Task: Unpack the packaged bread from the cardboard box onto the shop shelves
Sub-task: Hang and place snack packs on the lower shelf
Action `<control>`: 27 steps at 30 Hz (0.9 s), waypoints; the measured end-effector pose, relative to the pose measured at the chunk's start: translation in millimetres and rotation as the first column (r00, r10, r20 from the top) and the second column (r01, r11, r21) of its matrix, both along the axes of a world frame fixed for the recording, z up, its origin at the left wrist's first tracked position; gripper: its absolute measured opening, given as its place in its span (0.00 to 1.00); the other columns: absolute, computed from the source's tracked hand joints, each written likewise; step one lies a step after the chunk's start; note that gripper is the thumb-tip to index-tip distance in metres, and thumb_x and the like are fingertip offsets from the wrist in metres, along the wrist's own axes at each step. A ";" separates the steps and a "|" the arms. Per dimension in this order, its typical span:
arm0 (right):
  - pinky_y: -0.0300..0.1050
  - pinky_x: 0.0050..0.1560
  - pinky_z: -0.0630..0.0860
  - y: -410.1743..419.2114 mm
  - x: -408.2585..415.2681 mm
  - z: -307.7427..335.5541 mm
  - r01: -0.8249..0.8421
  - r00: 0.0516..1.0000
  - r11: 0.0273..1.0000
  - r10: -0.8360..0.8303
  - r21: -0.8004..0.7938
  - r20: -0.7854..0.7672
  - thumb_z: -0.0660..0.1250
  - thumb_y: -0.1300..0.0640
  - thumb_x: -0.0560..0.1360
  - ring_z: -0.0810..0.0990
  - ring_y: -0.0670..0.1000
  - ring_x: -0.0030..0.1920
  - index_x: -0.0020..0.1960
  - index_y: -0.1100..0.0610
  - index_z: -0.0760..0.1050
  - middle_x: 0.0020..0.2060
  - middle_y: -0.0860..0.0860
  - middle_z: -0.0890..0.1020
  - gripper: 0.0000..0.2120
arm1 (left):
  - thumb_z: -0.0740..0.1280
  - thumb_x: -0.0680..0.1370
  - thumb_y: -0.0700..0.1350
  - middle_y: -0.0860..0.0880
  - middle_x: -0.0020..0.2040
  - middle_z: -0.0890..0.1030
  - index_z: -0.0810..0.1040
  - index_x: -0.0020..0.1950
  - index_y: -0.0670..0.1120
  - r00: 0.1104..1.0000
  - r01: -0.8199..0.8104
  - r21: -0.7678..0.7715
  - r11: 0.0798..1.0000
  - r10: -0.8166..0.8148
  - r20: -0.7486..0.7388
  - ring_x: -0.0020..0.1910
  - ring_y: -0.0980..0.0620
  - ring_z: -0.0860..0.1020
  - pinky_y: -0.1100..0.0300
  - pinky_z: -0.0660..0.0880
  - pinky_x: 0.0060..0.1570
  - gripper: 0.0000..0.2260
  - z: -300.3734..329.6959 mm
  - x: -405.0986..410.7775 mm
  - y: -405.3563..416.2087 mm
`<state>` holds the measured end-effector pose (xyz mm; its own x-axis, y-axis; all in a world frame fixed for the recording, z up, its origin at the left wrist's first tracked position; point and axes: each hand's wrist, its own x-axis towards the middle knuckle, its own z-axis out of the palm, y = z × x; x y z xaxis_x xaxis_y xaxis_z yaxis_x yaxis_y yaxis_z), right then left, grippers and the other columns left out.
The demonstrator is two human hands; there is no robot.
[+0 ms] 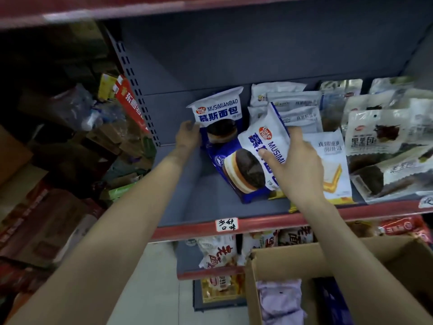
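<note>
Hands worked at the grey shop shelf (187,202). The left hand (187,137) touched the lower left edge of an upright mousse bread packet (219,111) standing at the back, its fingers hidden, so its grip could not be told. The right hand (296,160) held a second, tilted mousse bread packet (253,158) just in front, thumb across its face. The cardboard box (304,254) sat below at lower right, purple packets (280,299) inside.
</note>
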<state>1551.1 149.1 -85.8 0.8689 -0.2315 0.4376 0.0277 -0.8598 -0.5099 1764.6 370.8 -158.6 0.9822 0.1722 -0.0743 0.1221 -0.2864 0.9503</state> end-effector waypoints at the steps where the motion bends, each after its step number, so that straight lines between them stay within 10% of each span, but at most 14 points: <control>1: 0.48 0.41 0.64 1.8 1.0 1.3 0.007 1.000 1.000 -0.007 -0.009 -0.004 0.66 0.45 0.74 0.74 0.62 0.53 0.63 0.61 0.64 0.50 0.60 0.78 0.26 | 0.63 0.71 0.59 0.42 0.61 0.78 0.71 0.66 0.44 1.000 0.002 -0.040 0.999 -0.003 -0.016 0.57 0.42 0.78 0.46 0.76 0.57 0.28 4.5 -7.6 -0.5; 11: 0.49 0.54 0.68 43.8 59.0 35.3 -0.095 0.995 0.981 0.095 -0.169 -0.007 0.65 0.47 0.76 0.72 0.60 0.61 0.69 0.57 0.63 0.60 0.58 0.76 0.26 | 0.69 0.76 0.46 0.50 0.65 0.73 0.64 0.71 0.47 0.871 0.438 0.123 0.891 -0.454 0.189 0.60 0.57 0.73 0.72 0.71 0.56 0.26 46.0 -116.1 2.3; 15: 0.50 0.64 0.62 57.3 90.6 22.1 -0.149 0.988 0.944 0.150 -0.293 -0.019 0.64 0.50 0.76 0.67 0.59 0.67 0.71 0.56 0.62 0.66 0.56 0.71 0.27 | 0.72 0.73 0.47 0.49 0.63 0.76 0.60 0.73 0.50 0.894 0.176 0.622 0.763 -0.389 0.224 0.58 0.49 0.76 0.54 0.74 0.53 0.32 37.7 -100.4 8.1; 22: 0.57 0.60 0.72 53.4 91.3 -40.8 -0.151 0.981 0.915 0.184 -0.374 0.055 0.73 0.63 0.64 0.72 0.64 0.65 0.61 0.62 0.76 0.64 0.63 0.73 0.25 | 0.67 0.76 0.47 0.44 0.59 0.76 0.63 0.72 0.51 0.935 0.025 0.637 0.771 -0.244 0.258 0.54 0.41 0.77 0.47 0.76 0.48 0.26 18.6 -76.6 -9.6; 27: 0.51 0.74 0.47 56.7 91.3 -42.9 -0.221 0.975 0.904 0.200 -0.367 -0.096 0.60 0.61 0.76 0.49 0.60 0.76 0.74 0.65 0.56 0.75 0.62 0.52 0.28 | 0.67 0.76 0.51 0.46 0.62 0.75 0.62 0.73 0.52 0.940 0.051 0.613 0.789 -0.244 0.237 0.56 0.45 0.77 0.52 0.74 0.48 0.27 10.3 -81.7 -13.2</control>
<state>1642.4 205.7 -128.7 0.9042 0.1300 0.4068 0.2104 -0.9646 -0.1593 1682.9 357.6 -148.3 0.9573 -0.0623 0.2822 -0.2196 -0.7916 0.5701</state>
